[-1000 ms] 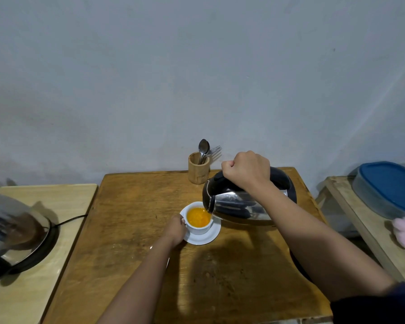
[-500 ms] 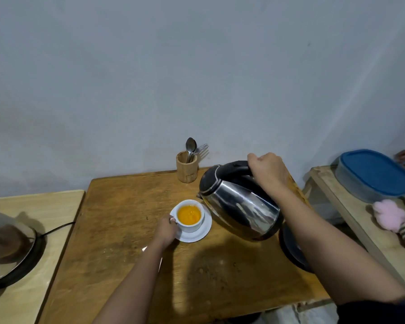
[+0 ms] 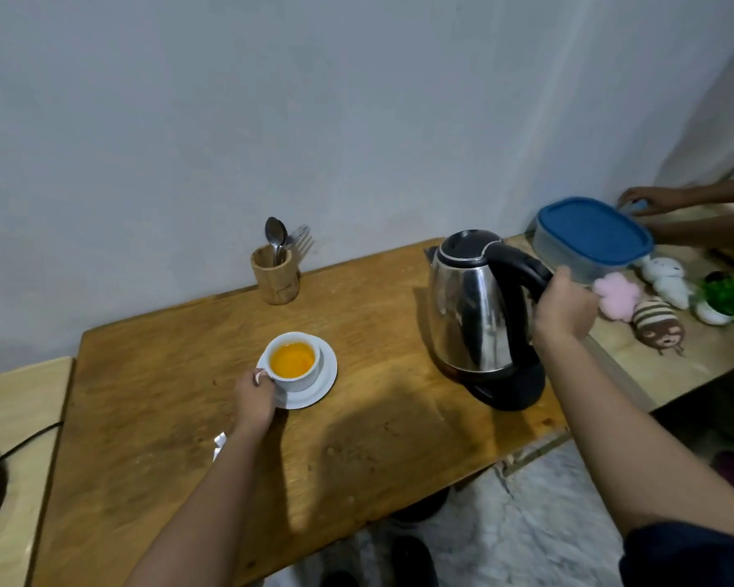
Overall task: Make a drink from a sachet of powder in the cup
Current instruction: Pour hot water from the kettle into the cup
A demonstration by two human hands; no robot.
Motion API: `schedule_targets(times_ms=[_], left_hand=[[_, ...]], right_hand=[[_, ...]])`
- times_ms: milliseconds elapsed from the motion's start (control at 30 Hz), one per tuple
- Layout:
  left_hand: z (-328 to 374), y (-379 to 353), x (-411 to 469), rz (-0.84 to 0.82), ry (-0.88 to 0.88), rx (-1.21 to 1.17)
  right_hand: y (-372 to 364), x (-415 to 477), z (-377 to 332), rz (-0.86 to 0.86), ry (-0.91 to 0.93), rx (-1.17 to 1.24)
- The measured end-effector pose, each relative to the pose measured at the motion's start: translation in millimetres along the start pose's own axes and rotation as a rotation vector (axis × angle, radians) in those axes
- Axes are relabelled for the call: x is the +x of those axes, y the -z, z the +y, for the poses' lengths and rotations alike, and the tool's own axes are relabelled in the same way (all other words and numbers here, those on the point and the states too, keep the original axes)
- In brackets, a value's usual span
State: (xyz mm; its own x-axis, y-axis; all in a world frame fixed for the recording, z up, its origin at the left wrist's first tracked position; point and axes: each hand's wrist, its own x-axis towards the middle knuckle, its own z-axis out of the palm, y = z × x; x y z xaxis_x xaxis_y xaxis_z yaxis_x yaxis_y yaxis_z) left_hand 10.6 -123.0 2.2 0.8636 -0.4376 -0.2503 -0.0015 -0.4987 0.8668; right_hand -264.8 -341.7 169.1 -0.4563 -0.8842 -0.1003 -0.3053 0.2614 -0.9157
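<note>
A white cup (image 3: 294, 363) holding orange liquid stands on a white saucer (image 3: 325, 381) in the middle of the brown wooden table (image 3: 153, 400). My left hand (image 3: 254, 400) pinches the cup's handle on its near left side. A steel kettle (image 3: 469, 305) with a black lid and handle sits upright on its black base (image 3: 510, 389) at the table's right. My right hand (image 3: 563, 309) is wrapped around the kettle's handle. A scrap of the torn sachet (image 3: 219, 443) peeks out from beside my left forearm.
A wooden holder (image 3: 274, 275) with a spoon and fork stands by the wall. A side table on the right bears a blue-lidded container (image 3: 592, 235), plush toys (image 3: 657, 322) and a small plant; another person's hands (image 3: 653, 201) reach there. A lighter table (image 3: 5, 417) with a cable lies left.
My right hand has swung the kettle away from the cup, turned it upright and set it on its base at the right. My left hand stays on the cup handle.
</note>
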Motion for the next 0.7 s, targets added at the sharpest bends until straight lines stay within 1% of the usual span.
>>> schedule_targets(times_ms=[100, 200, 267, 400, 500, 700], left_hand=[[-2.2, -2.0, 0.3, 0.015, 0.013, -0.013], [-2.6, -2.9, -2.0, 0.034, -0.006, -0.021], [-3.5, -2.3, -3.3, 0.036, -0.032, -0.021], [-5.4, -1.3, -2.6, 0.043, -0.028, -0.003], [-4.4, -3.0, -3.6, 0.048, -0.016, 0.003], [-2.6, -2.0, -6.2, 0.044, -0.04, -0.013]], right_hand=[[13.3, 6.6, 8.9, 0.114, -0.035, 0.077], [23.5, 14.6, 18.6, 0.179, -0.113, 0.202], [28.8, 16.6, 22.8, 0.208, -0.17, 0.221], [35.2, 14.8, 32.4, 0.262, -0.185, 0.214], [39.0, 10.9, 37.3, 0.265, -0.208, 0.24], [41.3, 12.2, 51.3, 0.242, -0.258, 0.404]])
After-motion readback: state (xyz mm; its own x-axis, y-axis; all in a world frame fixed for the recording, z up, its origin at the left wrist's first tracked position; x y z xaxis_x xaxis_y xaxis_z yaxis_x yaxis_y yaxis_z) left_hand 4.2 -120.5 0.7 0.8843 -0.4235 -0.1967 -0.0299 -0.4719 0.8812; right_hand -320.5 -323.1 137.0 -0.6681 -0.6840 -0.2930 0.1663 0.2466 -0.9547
